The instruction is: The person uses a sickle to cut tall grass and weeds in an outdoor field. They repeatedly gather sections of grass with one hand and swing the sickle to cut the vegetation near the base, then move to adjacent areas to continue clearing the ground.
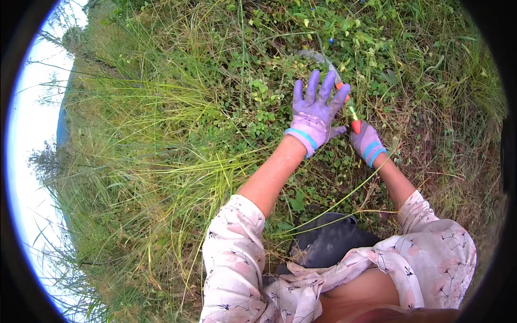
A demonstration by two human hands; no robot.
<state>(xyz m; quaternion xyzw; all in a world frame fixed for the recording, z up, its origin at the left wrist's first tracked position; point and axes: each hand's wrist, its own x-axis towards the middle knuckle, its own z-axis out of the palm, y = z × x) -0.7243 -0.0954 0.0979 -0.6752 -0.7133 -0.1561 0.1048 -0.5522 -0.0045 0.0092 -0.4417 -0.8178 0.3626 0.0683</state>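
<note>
My left hand (315, 109), in a purple and pink glove with a blue cuff band, is spread above low leafy plants (262, 109) with nothing in it. Just beyond its fingertips runs the curved metal blade of a sickle (336, 72), its far part lying among the leaves. The sickle's handle, orange-red with a green and pale part, slants down past the left thumb. Its red end (356, 127) meets my right hand (366, 141), which wears a matching glove. The fingers of the right hand are mostly hidden, so its grip is unclear.
Long grass blades (226, 169) lean in from the left, and a few long stems cross near my right forearm. Drier, flattened grass (436, 149) lies at the right. Below my arms is a dark, dusty boot or trouser knee (327, 238).
</note>
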